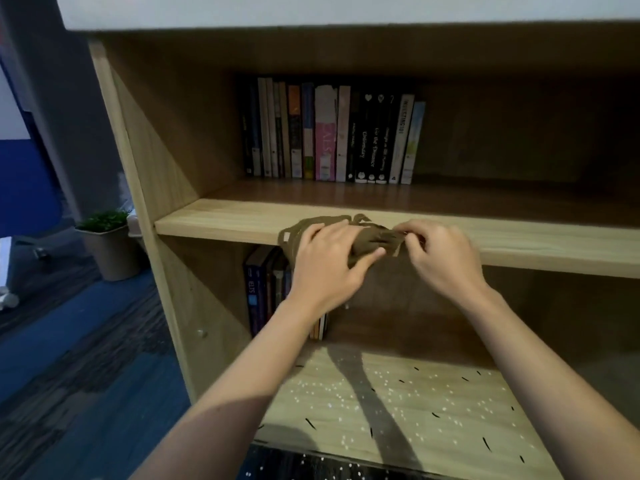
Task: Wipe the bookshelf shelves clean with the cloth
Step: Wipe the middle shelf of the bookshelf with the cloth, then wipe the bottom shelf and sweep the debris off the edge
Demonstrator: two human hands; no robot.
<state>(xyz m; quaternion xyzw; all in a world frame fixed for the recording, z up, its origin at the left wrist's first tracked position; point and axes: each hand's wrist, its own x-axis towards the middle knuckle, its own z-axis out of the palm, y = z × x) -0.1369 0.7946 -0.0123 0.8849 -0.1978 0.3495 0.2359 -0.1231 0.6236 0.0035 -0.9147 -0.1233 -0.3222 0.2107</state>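
An olive-brown bunched cloth (375,237) lies on the near front edge of the middle light-wood shelf board (221,221) of a light-wood bookshelf (138,168), with part of it hanging over the lip. Both bare forearms reach up from the near bottom of the view and meet at the cloth. The left hand (329,265) lies palm down over the cloth's left part, fingers bent across its top and thumb stretched along its near side, gripping the bundle. The right hand (441,258) sits just to the right, wrist bent, its fingers curled in and pinching the cloth's right end. The hands are near each other with cloth between them. At the far back of this board a row of upright books (329,133) stands left of centre. Below, a lower light-wood shelf (450,410) is strewn with white specks and short black marks, and a few more upright books (259,289) stand at its far left. Left of the bookshelf a small green plant in a beige pot (109,247) stands on blue-and-grey carpet (69,358)
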